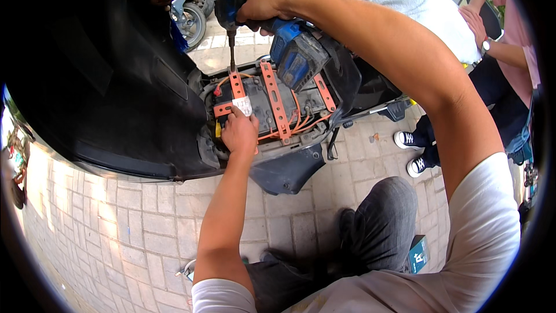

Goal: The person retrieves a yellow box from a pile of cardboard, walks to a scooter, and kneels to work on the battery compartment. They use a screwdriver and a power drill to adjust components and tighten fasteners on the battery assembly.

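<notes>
My right hand [259, 7] is wrapped round the grip of a blue and black cordless driver [298, 55]. Its long bit points straight down, and the tip meets the far end of an orange perforated metal strip [237, 86]. At the near end of that strip, my left hand [240, 133] presses with its index finger out beside a white paper label [241, 106]. Black batteries [258, 104] lie under the strips in an open scooter compartment. Two more orange strips, a long one [274, 98] and a shorter one [325, 93], cross them to the right.
Orange wires [298, 122] run among the batteries. The scooter's black front body [133, 98] fills the left. Another person in pink [505, 29] stands at the right by a light cloth cover [411, 8]. A teal box [417, 254] rests on the paving near my knee.
</notes>
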